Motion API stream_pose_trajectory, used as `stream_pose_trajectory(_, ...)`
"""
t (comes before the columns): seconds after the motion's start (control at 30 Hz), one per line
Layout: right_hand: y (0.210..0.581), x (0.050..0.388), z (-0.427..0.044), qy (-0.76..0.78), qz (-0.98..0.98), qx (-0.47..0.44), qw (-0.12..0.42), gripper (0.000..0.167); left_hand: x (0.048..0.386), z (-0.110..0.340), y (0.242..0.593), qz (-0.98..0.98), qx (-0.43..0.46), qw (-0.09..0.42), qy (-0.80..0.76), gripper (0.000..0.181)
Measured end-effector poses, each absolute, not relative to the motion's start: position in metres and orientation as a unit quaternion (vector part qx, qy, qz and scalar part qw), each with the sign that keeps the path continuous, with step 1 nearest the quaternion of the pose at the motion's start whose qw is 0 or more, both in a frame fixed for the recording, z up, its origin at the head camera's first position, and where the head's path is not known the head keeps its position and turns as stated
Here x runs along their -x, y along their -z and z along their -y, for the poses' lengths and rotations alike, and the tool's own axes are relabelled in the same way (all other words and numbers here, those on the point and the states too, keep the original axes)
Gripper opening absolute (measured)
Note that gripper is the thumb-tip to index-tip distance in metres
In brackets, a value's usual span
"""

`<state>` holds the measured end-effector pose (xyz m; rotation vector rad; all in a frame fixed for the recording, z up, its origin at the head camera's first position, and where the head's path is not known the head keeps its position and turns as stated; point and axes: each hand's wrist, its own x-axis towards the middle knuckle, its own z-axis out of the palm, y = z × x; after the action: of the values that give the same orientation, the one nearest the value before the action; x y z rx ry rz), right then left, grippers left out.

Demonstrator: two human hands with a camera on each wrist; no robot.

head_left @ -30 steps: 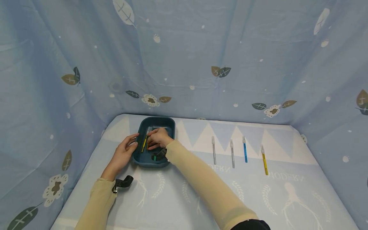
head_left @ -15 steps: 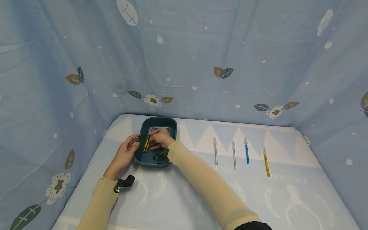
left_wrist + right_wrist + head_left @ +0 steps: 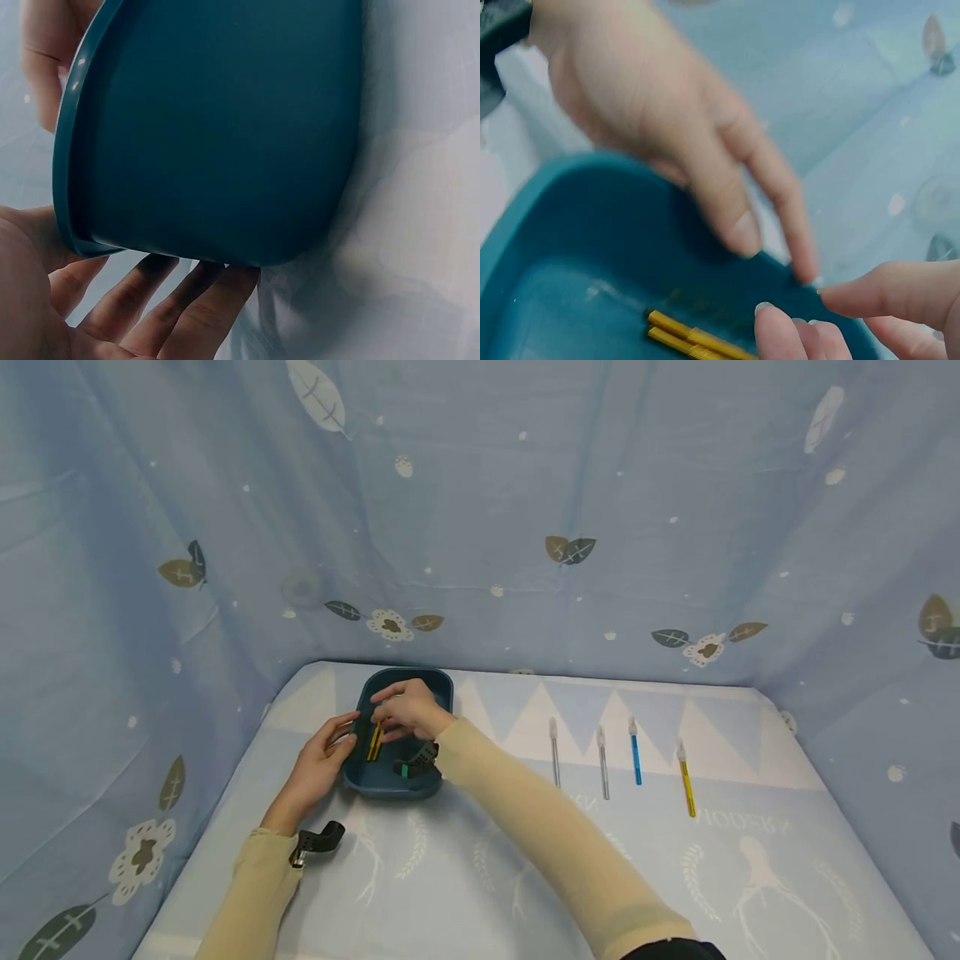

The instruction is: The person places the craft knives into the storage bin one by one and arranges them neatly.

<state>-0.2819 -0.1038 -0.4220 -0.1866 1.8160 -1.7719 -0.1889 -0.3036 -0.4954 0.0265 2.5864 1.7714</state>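
My left hand [image 3: 311, 775] grips the near-left side of the dark teal tray [image 3: 405, 790]. In the left wrist view its fingers [image 3: 199, 319] lie against the tray's outer wall [image 3: 217, 142]; the right wrist view shows the thumb of the left hand [image 3: 656, 105] at the rim. Inside the tray, two yellow-handled pens [image 3: 374, 743] lie side by side, their upper ends hidden under my right hand [image 3: 412, 708]. That hand hovers above them with fingers apart, holding nothing. The right wrist view shows the yellow handles [image 3: 694, 339] beside its fingertips.
Right of the tray on the patterned tabletop [image 3: 450, 860] lie two silver pens [image 3: 556, 752] [image 3: 603, 764], a blue pen [image 3: 636, 758] and another yellow pen [image 3: 687, 785], spaced apart. A blue patterned curtain [image 3: 480, 510] stands behind and at the sides.
The two yellow pens, apart a second ago, came to lie side by side. My right hand has since moved up off them, its fingers spreading. The left hand stays at the tray.
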Motion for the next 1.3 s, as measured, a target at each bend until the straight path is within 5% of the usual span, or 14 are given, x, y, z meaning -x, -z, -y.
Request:
stream_pose_trajectory(0.4, 0.367, 0.258, 0.072, 0.666, -0.671, 0.156, 0.287, 0.031, 0.188, 0.305, 0.497, -0.830, -0.008, 0.007, -0.557, 0.056)
stream_pose_trajectory(1.3, 0.317, 0.213, -0.013, 0.612, -0.711, 0.280, 0.205, 0.041, 0.188, 0.301, 0.496, -0.835, -0.005, -0.001, -0.551, 0.055)
